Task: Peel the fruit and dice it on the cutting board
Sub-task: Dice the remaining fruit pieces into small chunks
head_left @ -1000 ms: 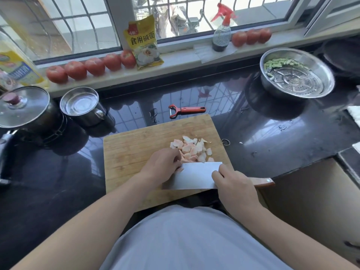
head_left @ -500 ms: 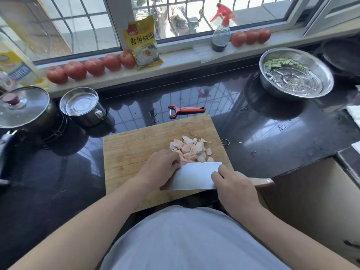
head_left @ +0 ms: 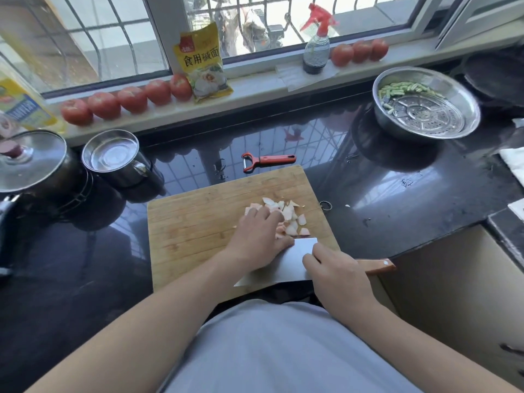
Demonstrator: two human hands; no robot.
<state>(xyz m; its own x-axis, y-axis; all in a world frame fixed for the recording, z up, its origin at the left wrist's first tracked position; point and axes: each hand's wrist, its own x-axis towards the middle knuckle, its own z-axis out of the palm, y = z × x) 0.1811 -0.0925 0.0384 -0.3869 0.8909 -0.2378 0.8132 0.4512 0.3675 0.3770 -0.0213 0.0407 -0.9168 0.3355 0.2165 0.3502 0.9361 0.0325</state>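
Right grip (head_left: 337, 272) was wrapped around the cleaver (head_left: 286, 260) where blade meets handle, while the left hand (head_left: 259, 236) lay with fingers resting on the diced fruit (head_left: 289, 217), just beyond the blade on the cutting board (head_left: 195, 222). Good dicing here likely meant knuckles forward, fingertips tucked back, and even cuts.

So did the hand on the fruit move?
Yes. The left hand slid away from the person over the fruit pieces, toward the peeler.
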